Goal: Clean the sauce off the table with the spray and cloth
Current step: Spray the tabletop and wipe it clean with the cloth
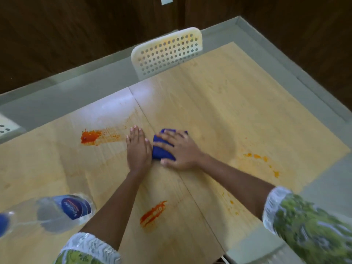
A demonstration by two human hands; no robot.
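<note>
A blue cloth (159, 149) lies bunched on the light wooden table (238, 103) near its middle. My right hand (179, 150) presses flat on top of the cloth with fingers spread. My left hand (137, 147) rests flat on the table just left of the cloth, touching its edge. A thick red sauce blotch (89, 137) sits to the left of my left hand. A second red smear (152, 213) lies near the front between my forearms. Faint orange streaks (262, 161) remain on the right. A clear plastic bottle (57, 210) with a blue label lies at the front left.
A white perforated chair back (167, 52) stands at the far edge of the table. Another white chair part (7, 126) shows at the left edge. A grey floor and dark wooden wall lie beyond.
</note>
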